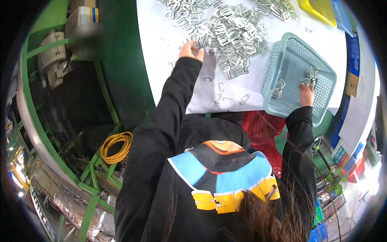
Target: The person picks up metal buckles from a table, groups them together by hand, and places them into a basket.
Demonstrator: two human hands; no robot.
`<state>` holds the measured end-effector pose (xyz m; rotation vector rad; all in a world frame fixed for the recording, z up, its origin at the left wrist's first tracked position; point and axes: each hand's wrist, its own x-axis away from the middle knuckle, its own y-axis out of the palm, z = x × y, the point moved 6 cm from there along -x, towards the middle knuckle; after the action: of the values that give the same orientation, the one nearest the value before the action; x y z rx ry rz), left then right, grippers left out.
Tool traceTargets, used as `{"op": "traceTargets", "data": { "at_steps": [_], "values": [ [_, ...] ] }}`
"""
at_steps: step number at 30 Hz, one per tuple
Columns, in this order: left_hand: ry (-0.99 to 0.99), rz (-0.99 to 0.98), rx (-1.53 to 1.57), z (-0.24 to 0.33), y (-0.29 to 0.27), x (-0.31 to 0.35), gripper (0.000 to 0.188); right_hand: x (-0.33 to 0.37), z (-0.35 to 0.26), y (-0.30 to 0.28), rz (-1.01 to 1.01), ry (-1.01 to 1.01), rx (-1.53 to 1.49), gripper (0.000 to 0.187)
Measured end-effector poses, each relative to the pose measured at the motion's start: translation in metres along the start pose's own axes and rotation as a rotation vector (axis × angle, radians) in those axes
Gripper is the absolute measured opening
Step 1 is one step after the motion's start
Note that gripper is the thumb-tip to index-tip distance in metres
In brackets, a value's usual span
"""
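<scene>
A large heap of small silvery metal buckles (231, 34), flat loops with a bar, is spread on the white-covered table (250, 92). My left hand (191, 51) is at the heap's near left edge, thumb and fingers apart, fingertips by the outermost pieces. To the right sits a light blue-grey perforated plastic basket (290, 107). My right hand (306, 96) reaches inside it, fingers closed at a small bunch of buckles (311, 74); the fingertips are partly hidden among them. Another small bunch of buckles (278, 88) lies against the basket's left side.
Several loose wire loops (223, 97) lie near the table's front edge. A yellow basket (320, 11) stands at the far right. Left of the table are green metal frames (90, 177), a motor (53, 48) and a coiled yellow hose (116, 147). A red sequined cloth (264, 137) hangs below the edge.
</scene>
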<state>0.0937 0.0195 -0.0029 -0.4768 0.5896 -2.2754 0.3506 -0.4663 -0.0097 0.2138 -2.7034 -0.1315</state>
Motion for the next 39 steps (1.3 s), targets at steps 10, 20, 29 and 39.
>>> {"op": "traceTargets", "data": {
  "at_steps": [10,20,29,39],
  "values": [
    [-0.019,-0.057,-0.563,0.002,0.004,-0.019,0.042,0.134,-0.046,0.263,0.113,-0.515,0.506,0.04],
    [0.03,-0.251,-0.408,-0.012,0.01,-0.033,0.028,0.108,0.025,0.44,-0.563,-0.777,0.963,0.018],
    [-0.526,-0.113,0.721,-0.06,-0.042,0.029,0.017,0.076,0.058,0.496,-0.807,-1.057,1.403,0.032],
    [-0.396,-0.322,1.087,-0.046,-0.062,0.023,0.017,0.06,0.083,0.535,-0.889,-0.602,1.794,0.039]
  ]
}}
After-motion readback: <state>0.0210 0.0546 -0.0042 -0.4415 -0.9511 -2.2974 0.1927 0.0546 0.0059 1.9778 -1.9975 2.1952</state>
